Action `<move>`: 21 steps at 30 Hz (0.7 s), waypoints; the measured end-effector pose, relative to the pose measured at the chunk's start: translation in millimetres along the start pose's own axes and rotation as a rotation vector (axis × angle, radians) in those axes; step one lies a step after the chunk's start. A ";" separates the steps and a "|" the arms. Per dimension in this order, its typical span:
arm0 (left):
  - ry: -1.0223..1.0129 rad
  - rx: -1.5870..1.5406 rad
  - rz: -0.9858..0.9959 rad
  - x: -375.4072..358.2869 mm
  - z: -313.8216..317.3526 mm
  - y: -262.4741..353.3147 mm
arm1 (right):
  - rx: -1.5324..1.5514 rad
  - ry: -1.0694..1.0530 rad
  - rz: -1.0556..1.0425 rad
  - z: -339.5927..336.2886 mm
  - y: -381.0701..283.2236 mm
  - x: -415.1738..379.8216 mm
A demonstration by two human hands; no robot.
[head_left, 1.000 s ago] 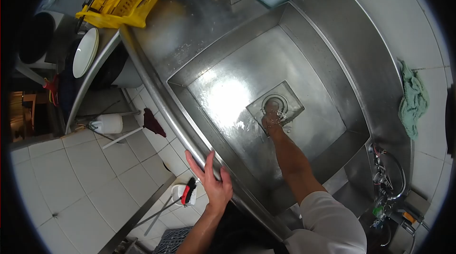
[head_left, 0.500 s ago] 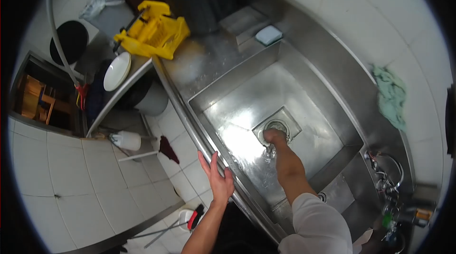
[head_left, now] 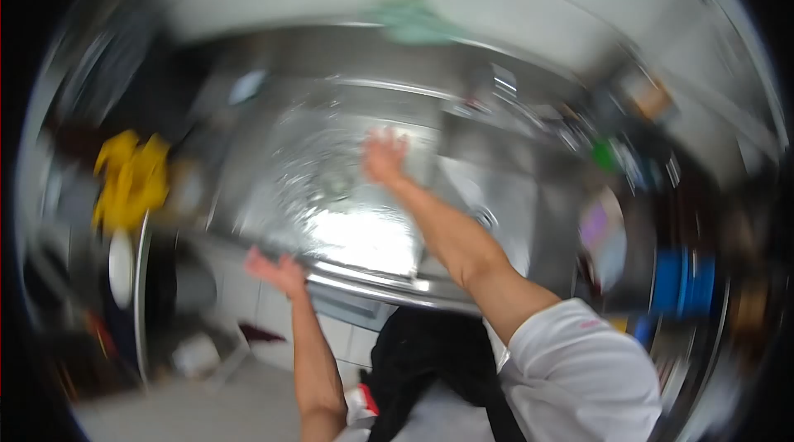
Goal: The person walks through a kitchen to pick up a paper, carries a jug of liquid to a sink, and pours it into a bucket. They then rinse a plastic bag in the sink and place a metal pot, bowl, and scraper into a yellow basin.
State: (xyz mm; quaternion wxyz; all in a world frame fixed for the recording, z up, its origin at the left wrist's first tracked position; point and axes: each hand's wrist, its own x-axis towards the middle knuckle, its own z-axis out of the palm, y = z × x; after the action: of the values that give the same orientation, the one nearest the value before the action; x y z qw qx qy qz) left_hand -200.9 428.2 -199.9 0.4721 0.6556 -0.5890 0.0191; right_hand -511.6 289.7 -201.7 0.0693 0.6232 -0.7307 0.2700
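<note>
My right hand [head_left: 385, 157] reaches over a steel sink basin [head_left: 256, 186], with its fingers spread and nothing in them. It is to the right of the round drain [head_left: 335, 186], and rippled water shows in the basin. My left hand [head_left: 279, 272] hovers at the sink's front edge [head_left: 372, 288], fingers apart and holding nothing. Motion blurs both hands a little. A pale sponge [head_left: 246, 88] lies by the basin's far left corner.
A green cloth [head_left: 413, 20] hangs on the back ledge. At left are a yellow mop wringer [head_left: 132, 186] and a white plate [head_left: 121, 270]. A second, smaller basin [head_left: 504, 215] adjoins on the right, with a blue container [head_left: 682, 281] farther right.
My right hand has lifted from the drain and opened to its right. My left hand has come off the front rail. The view has swung round to the right.
</note>
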 end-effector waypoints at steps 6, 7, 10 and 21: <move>0.101 -0.064 0.147 3.0 15.2 -79.8 | 0.724 -0.138 0.443 -260.7 74.2 -205.5; -0.062 -0.052 0.206 -7.3 17.8 -82.0 | 0.792 -0.187 0.615 -304.2 91.4 -238.0; -0.375 0.127 0.377 -102.9 -19.7 -83.0 | 0.995 -0.010 0.810 -403.2 155.3 -358.8; -1.819 -0.291 -0.656 -420.9 13.1 107.0 | 0.187 0.345 2.290 -397.3 273.2 -1016.0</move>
State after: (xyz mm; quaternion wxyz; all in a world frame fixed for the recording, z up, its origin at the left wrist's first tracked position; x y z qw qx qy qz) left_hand -421.0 752.3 -388.0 -0.1043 0.4868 -0.5135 -0.6989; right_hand -647.2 1389.2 -395.3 -0.1633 -0.4446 -0.8248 0.3089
